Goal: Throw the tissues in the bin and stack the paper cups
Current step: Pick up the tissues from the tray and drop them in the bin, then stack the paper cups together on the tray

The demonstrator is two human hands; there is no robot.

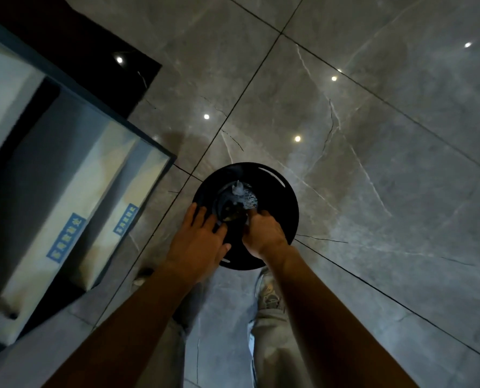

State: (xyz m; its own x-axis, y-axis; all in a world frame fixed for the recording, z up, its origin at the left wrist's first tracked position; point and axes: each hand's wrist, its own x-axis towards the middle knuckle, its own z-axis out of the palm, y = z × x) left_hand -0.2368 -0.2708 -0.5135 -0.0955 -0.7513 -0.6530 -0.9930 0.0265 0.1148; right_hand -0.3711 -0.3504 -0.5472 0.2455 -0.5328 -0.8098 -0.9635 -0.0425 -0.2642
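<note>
Standing over the bin (278,197), the person has both hands at its black lid. The left hand (202,236) lies flat on the lid's near-left side, fingers (196,217) spread apart and gripping nothing; it looks to be steadying or pressing the lid. The right hand (264,233) is curled at the near edge of the centre opening, its fingers turned down toward the hole; whether they are pinched on anything I cannot tell, since the knuckles hide the tips.

Just beyond the right fingers, the white tissues (244,196) sit crumpled in the opening, seemingly caught at the far rim and not fully dropped. To finish this well, I would judge the left hand should keep the lid from tipping while the right pushes the wad down past the rim, then lets go cleanly so nothing clings.

Inside the opening, under the tissues, something dark and brownish shows; too dim to name. No paper cups are in view, so the stacking seems not yet begun. Around the bin is polished grey floor (373,135).
</note>
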